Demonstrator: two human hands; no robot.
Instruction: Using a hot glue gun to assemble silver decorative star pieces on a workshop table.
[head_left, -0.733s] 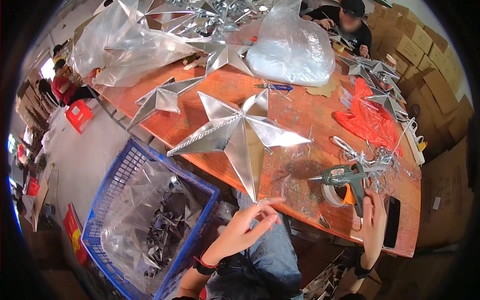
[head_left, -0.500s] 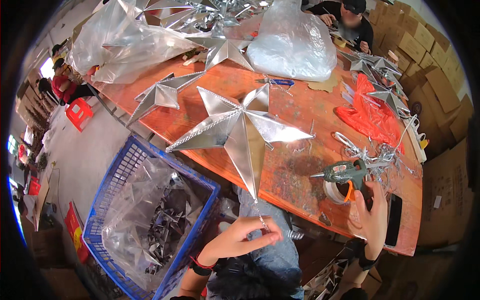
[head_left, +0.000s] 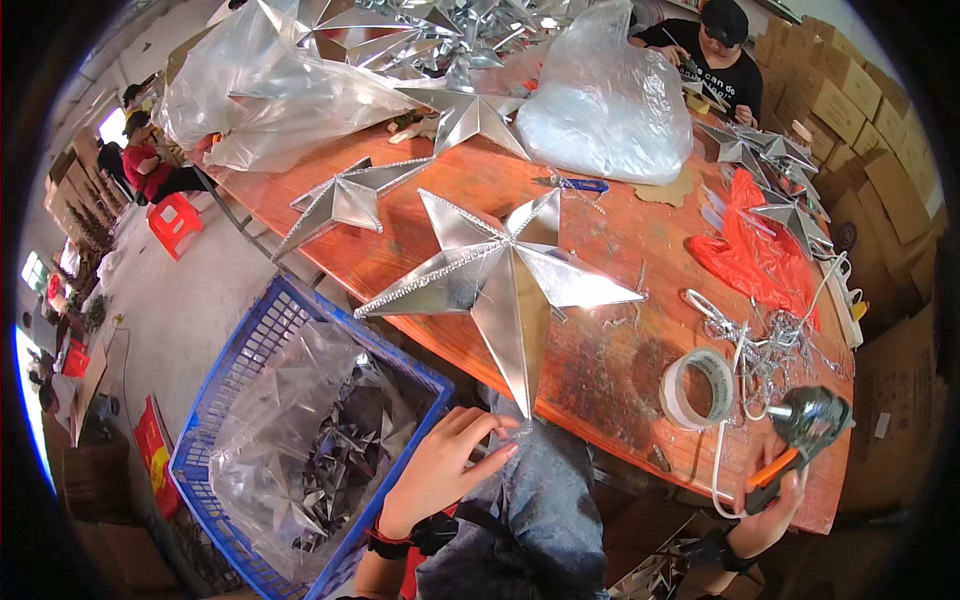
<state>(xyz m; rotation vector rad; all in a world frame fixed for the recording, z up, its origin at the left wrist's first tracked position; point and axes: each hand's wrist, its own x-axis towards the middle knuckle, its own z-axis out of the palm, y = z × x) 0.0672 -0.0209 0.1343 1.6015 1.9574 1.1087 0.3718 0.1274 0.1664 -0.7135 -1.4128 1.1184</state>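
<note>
The lowest tip of the big silver star (head_left: 505, 290) on the orange tabletop (head_left: 620, 230) is pinched by the left hand (head_left: 440, 470), while the glue gun (head_left: 800, 435) is gripped in the right hand (head_left: 775, 510).

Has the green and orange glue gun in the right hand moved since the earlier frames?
Yes. The green and orange glue gun has swung off the orange wooden table, from left of the white tape roll to its right.

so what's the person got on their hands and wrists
Both hands are bare, with no gloves and no rings that show. The left hand has a red band at the wrist with a dark strap or band right beside it. The right hand has a dark, black-looking band around the wrist. No sleeves reach the wrists; both forearms show bare.
</note>
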